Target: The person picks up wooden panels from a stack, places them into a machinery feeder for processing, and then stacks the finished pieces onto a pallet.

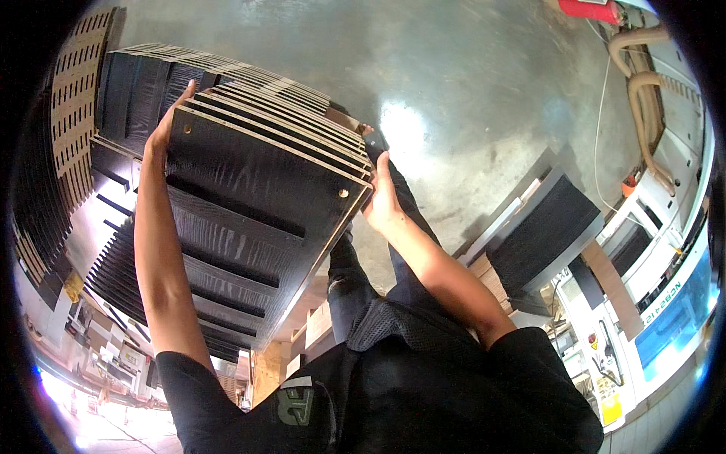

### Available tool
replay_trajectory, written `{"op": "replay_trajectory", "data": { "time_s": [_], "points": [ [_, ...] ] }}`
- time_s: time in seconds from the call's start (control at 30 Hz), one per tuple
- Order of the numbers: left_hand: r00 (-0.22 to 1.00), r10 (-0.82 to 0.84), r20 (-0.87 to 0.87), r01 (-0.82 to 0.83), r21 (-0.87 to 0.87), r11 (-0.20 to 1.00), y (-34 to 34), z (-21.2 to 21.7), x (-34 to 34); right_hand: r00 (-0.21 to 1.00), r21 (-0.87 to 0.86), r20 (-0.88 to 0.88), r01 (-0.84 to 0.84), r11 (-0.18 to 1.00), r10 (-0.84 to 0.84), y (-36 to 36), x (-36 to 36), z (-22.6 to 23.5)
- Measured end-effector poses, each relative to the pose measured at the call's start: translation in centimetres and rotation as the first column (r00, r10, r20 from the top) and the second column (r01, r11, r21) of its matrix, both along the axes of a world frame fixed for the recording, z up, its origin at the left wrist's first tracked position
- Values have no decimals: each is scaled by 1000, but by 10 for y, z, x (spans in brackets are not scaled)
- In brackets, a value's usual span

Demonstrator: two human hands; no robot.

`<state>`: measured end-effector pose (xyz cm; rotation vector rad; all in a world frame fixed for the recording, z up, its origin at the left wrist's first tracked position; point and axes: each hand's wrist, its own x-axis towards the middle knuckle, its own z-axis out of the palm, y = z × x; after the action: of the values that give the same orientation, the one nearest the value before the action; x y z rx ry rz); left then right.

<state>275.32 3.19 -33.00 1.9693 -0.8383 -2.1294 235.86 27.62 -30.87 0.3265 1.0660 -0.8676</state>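
A bundle of several black wood-grain panels (242, 166) with pale cut edges is held tilted between my hands. Long slots run across the face of the nearest panel, and small round holes sit near its upper corners. My left hand (168, 125) presses along the upper left end, fingers stretched and partly hidden behind the boards. At the opposite end, my right hand (383, 198) grips the panel edges, with some fingers hidden. Directly behind the bundle stands a row of similar black panels (125, 94), their pale top edges fanned close together.
Further slotted boards (76, 106) stand stacked at the far left. On the right lies a stack topped by a dark panel (544, 234), beside a white and blue machine (673, 318) with beige hoses (643, 98). Grey floor (469, 68) stretches ahead.
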Motion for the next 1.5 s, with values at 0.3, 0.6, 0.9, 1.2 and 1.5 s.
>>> {"op": "replay_trajectory", "data": {
  "time_s": [0.3,0.6,0.9,1.2,1.5],
  "points": [
    [991,9,130,12,-156,988,10,-25,27,999,1,40,24,1000,-24,0,8,-2],
    [1000,8,29,-7,-37,999,7,-20,20,999,-21,54,-4,1000,5,5,7,-10],
    [994,-2,106,7,-45,999,2,-16,11,996,0,36,-76,997,76,4,-15,-23],
    [826,389,408,189,-850,491,105,104,17,388,-164,-705,-903,396,594,-83,-32,33],
    [569,513,642,199,-713,672,439,174,31,-141,180,-730,-984,-11,669,-106,39,67]
  ]
}}
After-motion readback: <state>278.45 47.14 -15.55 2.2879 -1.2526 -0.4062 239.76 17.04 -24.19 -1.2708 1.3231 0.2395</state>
